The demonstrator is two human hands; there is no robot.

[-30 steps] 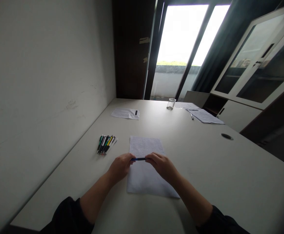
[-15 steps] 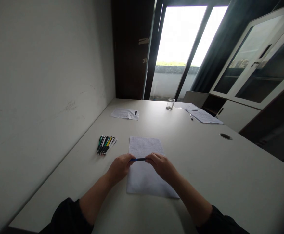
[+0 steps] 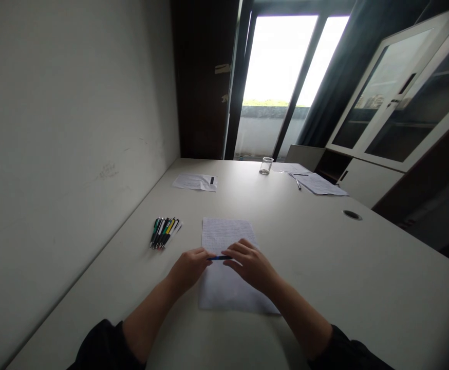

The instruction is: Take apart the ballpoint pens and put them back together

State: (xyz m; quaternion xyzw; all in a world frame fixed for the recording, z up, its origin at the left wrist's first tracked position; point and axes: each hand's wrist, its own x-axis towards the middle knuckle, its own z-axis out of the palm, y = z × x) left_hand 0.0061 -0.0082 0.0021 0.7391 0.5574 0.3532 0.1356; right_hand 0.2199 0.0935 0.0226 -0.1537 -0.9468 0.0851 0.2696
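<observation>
Pinched at its left end by my left hand (image 3: 189, 264), a blue and dark pen (image 3: 220, 257) lies level over the paper. My right hand (image 3: 249, 263) is at the pen's other end, with fingers above and thumb below, spread apart. Whether its fingertips touch the pen I cannot tell. Under both hands are the sheets of lined paper (image 3: 232, 295), with rows of writing on the upper part. A row of several pens (image 3: 165, 233), with green, yellow, white and black parts, rests on the table left of the paper.
On the white table (image 3: 305, 257) a clear glass (image 3: 265, 166) stands at the back. A creased sheet (image 3: 195, 182) lies back left; a stack of papers (image 3: 320, 184) with a pen (image 3: 298, 184) lies back right. A cable hole (image 3: 352, 215) is at right. The wall (image 3: 74, 154) borders the left.
My right hand's fingers have opened from their grip on the pen's right end. The left hand keeps its pinch. The view has shifted slightly.
</observation>
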